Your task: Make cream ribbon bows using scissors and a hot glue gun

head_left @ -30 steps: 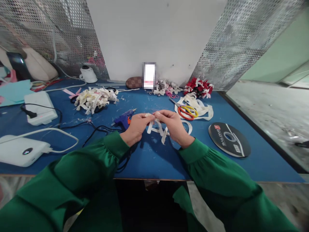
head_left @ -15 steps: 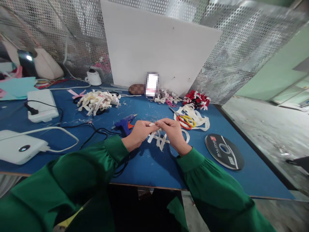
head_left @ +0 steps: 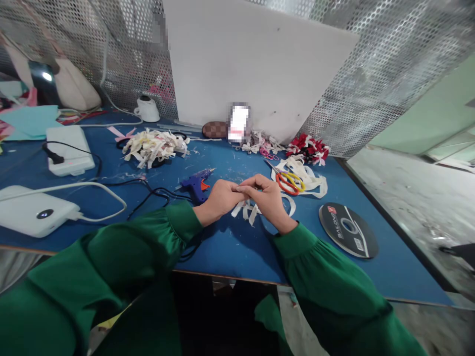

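Observation:
Both hands meet fingertip to fingertip over the middle of the blue table. My left hand (head_left: 221, 198) is closed in a pinch, and so is my right hand (head_left: 267, 200). Cream ribbon (head_left: 249, 212) hangs in short loose ends beneath the joined fingers; the part between the fingertips is hidden. To the left of my left hand lies a blue glue gun (head_left: 195, 185) with an orange trigger. Beyond my right hand, scissors (head_left: 290, 182) with red and yellow handles rest on a heap of cream ribbon (head_left: 315, 185).
A black ribbon spool (head_left: 334, 230) lies at the right. Piles of cream bows (head_left: 154, 147) and red bows (head_left: 308, 148) sit farther back, near a bright phone (head_left: 238, 123). On the left are a white power bank (head_left: 22, 212), a white box (head_left: 69, 143) and black cables (head_left: 148, 190).
My fingertips have drawn closer together, and the pale piece seen between them is now covered. The whole view has shifted slightly.

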The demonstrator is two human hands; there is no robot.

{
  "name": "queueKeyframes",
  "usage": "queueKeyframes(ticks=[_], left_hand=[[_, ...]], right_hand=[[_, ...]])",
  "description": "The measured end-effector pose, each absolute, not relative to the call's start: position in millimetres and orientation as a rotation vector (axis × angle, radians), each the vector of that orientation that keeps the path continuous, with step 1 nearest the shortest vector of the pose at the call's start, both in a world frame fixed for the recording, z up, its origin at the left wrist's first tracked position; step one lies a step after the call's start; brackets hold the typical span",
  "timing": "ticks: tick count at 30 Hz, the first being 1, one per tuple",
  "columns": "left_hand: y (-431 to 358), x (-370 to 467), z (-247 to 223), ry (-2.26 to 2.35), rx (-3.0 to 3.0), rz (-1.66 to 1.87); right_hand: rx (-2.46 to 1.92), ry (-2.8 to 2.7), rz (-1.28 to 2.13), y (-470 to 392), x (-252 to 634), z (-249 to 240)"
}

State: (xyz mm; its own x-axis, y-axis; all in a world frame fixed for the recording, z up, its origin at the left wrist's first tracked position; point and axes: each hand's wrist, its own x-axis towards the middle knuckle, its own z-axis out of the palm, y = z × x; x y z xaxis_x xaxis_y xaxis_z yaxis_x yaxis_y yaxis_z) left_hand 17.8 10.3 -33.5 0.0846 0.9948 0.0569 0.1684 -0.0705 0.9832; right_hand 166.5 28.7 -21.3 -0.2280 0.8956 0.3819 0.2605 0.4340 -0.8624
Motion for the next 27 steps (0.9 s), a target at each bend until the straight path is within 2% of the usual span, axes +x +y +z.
queueKeyframes(ticks=[4,9,11,16,20,23,27], left_hand=[[9,19,-37,1.22,1.486,1.088],[8,20,-31,1.199,1.433,1.088],[8,19,-26,1.196,1.336,1.103],[8,18,-13,1.204,1.162,1.136],[8,15,-4,1.144,1.036,1.1],[7,0,11,1.104,0.907,1.228],[2,-40,34,1.089,0.926,1.448]], right_hand=[[-1.076,-1.681,0.875,26,163,-25],[-1.051,-1.428,1.351,26,162,-24],[-1.029,-1.383,1.405,28,165,-20],[-1.015,-1.512,1.211,33,171,-15],[-1.103,-1.359,1.222,42,173,-22],[-1.167,-1.322,1.154,47,176,-29],[-1.167,-1.592,0.948,40,165,-34]])
